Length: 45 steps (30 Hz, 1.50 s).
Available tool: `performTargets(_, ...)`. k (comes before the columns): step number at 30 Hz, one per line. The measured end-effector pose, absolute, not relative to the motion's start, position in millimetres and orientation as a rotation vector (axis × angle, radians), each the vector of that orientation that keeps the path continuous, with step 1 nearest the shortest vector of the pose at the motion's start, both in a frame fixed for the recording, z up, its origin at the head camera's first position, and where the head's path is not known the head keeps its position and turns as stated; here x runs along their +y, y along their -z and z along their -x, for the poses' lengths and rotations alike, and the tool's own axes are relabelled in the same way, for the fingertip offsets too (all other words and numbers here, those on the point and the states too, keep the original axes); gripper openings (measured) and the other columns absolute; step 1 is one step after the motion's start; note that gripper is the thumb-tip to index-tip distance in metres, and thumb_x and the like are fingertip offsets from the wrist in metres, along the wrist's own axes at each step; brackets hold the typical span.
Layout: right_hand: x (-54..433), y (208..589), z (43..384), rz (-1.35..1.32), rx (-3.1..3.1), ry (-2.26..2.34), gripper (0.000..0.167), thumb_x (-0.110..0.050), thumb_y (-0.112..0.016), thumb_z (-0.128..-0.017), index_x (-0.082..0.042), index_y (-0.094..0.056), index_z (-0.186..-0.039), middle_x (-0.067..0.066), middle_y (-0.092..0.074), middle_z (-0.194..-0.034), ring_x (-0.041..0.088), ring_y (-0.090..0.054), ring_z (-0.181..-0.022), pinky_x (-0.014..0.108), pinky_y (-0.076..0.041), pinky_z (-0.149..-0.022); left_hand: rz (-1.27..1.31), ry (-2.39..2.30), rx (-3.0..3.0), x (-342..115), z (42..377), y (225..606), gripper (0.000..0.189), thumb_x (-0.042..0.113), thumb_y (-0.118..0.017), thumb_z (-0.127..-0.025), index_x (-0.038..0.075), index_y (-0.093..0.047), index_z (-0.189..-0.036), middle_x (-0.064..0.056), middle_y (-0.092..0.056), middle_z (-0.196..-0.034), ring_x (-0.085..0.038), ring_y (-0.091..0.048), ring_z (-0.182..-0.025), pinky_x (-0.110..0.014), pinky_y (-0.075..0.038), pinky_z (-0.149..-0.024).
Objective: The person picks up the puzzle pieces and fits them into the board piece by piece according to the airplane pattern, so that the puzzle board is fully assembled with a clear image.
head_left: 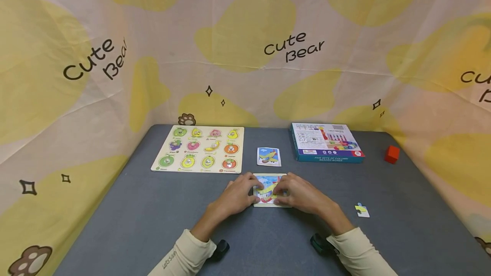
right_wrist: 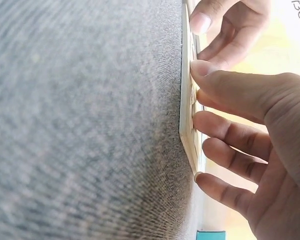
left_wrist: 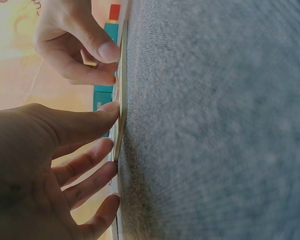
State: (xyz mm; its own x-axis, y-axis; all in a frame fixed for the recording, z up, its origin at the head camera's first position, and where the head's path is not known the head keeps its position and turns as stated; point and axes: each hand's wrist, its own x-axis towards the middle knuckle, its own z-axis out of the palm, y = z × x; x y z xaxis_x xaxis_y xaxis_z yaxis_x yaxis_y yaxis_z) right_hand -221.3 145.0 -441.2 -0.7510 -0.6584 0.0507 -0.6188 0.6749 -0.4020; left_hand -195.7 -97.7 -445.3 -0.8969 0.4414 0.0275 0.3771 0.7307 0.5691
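Observation:
A small wooden jigsaw puzzle (head_left: pixel 267 179) with a yellow airplane picture lies flat on the table between both hands. My left hand (head_left: pixel 241 191) rests its thumb and fingertips on the puzzle's left side, fingers lightly bent. From the other side, the right hand (head_left: pixel 303 193) touches the right part of the picture with thumb and fingertips, covering some of it. In the right wrist view, a thin pale edge of the puzzle (right_wrist: pixel 186 100) shows under the fingers. One loose puzzle piece (head_left: pixel 362 210), yellow, blue and white, lies to the right of the right forearm.
Behind the puzzle lies a picture card (head_left: pixel 269 156) with the same airplane. A fruit board (head_left: pixel 199 167) sits at back left, and a blue-and-white toy box (head_left: pixel 326 144) at back right. Beside the box stands a red block (head_left: pixel 392 154). Printed cloth (head_left: pixel 245 84) surrounds the grey table.

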Motion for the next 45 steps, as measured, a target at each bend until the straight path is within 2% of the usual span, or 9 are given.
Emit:
performTargets(8,143.9,443.1,221.5,1.092,2.752,0.645,0.016,-0.023,-0.081,-0.095,-0.019,-0.083,-0.111,-0.008,-0.070,-0.105,0.014,-0.057,-0.102,0.043,-0.050,-0.091,-0.671,-0.895,2.825,-98.2,195.7,446.2,0.027,0.017,-0.079,-0.097,0.013,-0.076,-0.124,-0.006,-0.061,-0.128,-0.029,-0.056,-0.123,-0.051,-0.040,-0.093)
performTargets(21,144.9,445.0,222.4,1.145,2.710,0.662,0.018,-0.017,-0.079,-0.097,-0.020,-0.085,-0.114,-0.011,-0.063,-0.095,0.012,-0.050,-0.089,0.029,-0.039,-0.077,-0.697,-0.882,2.841,-97.1,196.5,447.5,0.027,0.015,-0.081,-0.094,0.012,-0.077,-0.121,-0.008,-0.062,-0.127,-0.030,-0.059,-0.122,-0.054,-0.043,-0.092)
performTargets(27,145.4,444.6,221.6,1.111,2.734,0.693,0.020,-0.018,-0.080,-0.096,-0.019,-0.083,-0.116,-0.008,-0.065,-0.100,0.014,-0.051,-0.092,0.033,-0.042,-0.080,-0.695,-0.875,2.840,-96.8,195.9,446.3,0.027,0.014,-0.080,-0.095,0.012,-0.077,-0.121,-0.007,-0.061,-0.125,-0.029,-0.058,-0.121,-0.052,-0.042,-0.093)
performTargets(33,144.8,446.0,221.5,1.034,2.777,0.746,0.026,-0.021,-0.083,-0.093,-0.015,-0.080,-0.118,-0.003,-0.065,-0.100,0.012,-0.048,-0.091,0.034,-0.041,-0.080,-0.803,-0.918,2.829,-96.3,195.5,446.8,0.026,0.004,-0.078,-0.094,0.011,-0.080,-0.118,-0.005,-0.065,-0.115,-0.027,-0.059,-0.113,-0.048,-0.043,-0.092)
performTargets(40,145.1,446.7,221.1,0.998,2.779,0.757,0.023,-0.022,-0.083,-0.093,-0.017,-0.081,-0.115,-0.006,-0.065,-0.102,0.013,-0.050,-0.093,0.034,-0.043,-0.081,-0.966,-0.916,2.800,-94.0,196.0,447.9,0.027,-0.001,-0.075,-0.093,0.013,-0.083,-0.115,-0.002,-0.069,-0.109,-0.022,-0.061,-0.107,-0.044,-0.046,-0.090)
performTargets(45,145.3,445.8,220.8,0.976,2.771,0.755,0.022,-0.022,-0.082,-0.094,-0.016,-0.081,-0.115,-0.004,-0.067,-0.105,0.015,-0.053,-0.096,0.036,-0.044,-0.082,-0.990,-0.894,2.784,-93.2,195.8,448.3,0.029,-0.003,-0.072,-0.095,0.015,-0.084,-0.114,0.000,-0.067,-0.109,-0.020,-0.060,-0.106,-0.041,-0.047,-0.089)
